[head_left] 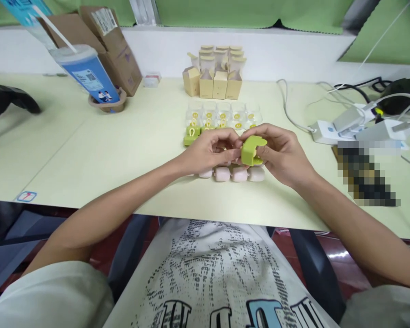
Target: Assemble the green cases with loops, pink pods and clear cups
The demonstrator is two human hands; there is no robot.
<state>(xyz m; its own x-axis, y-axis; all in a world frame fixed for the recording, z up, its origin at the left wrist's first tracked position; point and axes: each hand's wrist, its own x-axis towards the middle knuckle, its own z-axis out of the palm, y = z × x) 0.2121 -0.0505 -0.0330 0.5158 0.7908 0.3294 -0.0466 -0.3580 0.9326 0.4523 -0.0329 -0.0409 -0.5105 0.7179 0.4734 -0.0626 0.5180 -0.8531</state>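
Observation:
A small green plastic case point(251, 150) is held above the table between both hands. My right hand point(280, 152) grips it from the right with fingers curled round it. My left hand point(210, 152) pinches at its left side, fingers closed. Just under the hands lies a row of pale pink blocks point(239, 174). Behind the left hand sit more green pieces point(192, 135) and a row of clear little boxes with yellow items point(222, 116).
Several tan cartons point(213, 75) stand at the back centre. A blue drink cup with a straw point(89, 77) and brown cardboard boxes point(112, 43) are at the back left. White power strips and cables point(348, 127) lie on the right, next to a blurred dark object point(365, 175).

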